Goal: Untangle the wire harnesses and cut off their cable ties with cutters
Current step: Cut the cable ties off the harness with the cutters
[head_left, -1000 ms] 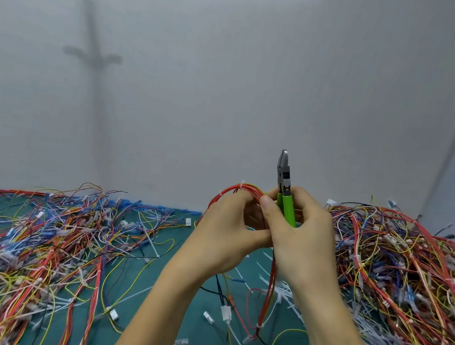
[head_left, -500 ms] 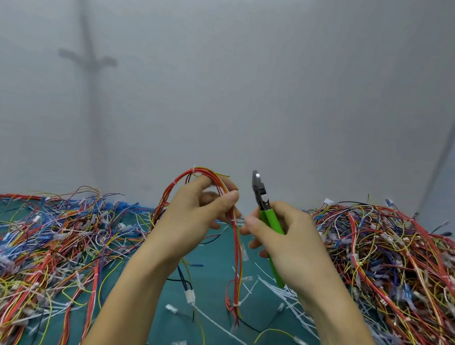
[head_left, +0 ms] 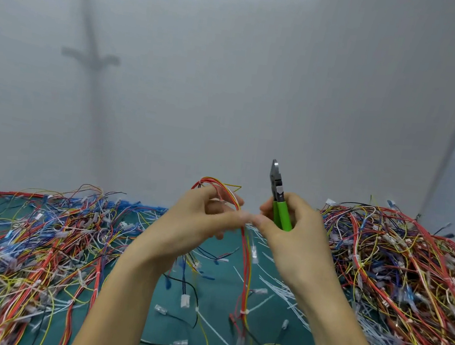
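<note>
Red and yellow wires form the harness (head_left: 245, 261), looped over the curled fingers of the left hand (head_left: 193, 225) and hanging between both hands to the green worktop (head_left: 216, 295). The right hand (head_left: 295, 239) grips green-handled cutters (head_left: 279, 196), tip upward, with its thumb meeting the left fingertips. A tangled pile (head_left: 37, 248) lies left of the hands.

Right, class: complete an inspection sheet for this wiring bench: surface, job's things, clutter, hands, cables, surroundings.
Surface: dark green mat, largely covered.
Job's things: red-and-yellow wire harness held up, white cable tie low on it; green-handled metal cutters, tip upward.
Clutter: cut white tie strips on the mat.
Hands: left hand grips the harness; right hand grips the cutters.
Cables: tangled multicoloured wire piles, left and right.
Surroundings: plain pale wall.
</note>
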A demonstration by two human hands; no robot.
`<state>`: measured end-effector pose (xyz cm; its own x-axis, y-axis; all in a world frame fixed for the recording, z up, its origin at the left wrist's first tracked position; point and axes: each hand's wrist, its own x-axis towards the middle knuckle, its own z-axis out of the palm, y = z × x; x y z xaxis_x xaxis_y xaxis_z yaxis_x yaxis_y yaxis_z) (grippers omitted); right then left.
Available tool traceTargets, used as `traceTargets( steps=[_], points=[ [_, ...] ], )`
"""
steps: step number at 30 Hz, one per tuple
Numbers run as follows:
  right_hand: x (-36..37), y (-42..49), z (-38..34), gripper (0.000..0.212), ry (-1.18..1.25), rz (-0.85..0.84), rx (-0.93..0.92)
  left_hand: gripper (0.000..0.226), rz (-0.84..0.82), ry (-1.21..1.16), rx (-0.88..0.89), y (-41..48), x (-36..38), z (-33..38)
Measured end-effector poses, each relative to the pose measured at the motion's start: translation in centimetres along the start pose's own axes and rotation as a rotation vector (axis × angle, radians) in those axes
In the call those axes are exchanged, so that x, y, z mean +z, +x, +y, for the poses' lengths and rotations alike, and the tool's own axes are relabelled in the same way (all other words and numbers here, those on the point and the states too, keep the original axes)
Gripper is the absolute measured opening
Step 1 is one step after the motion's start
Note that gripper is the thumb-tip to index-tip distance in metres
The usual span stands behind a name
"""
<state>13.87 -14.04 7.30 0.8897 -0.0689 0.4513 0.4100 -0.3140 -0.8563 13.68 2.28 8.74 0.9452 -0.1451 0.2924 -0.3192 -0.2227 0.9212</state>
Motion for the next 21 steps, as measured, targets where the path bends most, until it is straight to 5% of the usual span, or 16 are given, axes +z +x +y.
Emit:
traceTargets(
  steps=[14,21],
  points=[
    [-0.2,-0.3,-0.7,0.010,-0.014,0.145,-0.066,0.022,0.009,-0.149,0.040,0.3,0.6,0.0],
    [-1.0,-0.5,-2.0,0.041,0.003,0.032,-0.013,0.020,0.149,-0.140,0.026,0.5,0.4,-0.2]
  ],
)
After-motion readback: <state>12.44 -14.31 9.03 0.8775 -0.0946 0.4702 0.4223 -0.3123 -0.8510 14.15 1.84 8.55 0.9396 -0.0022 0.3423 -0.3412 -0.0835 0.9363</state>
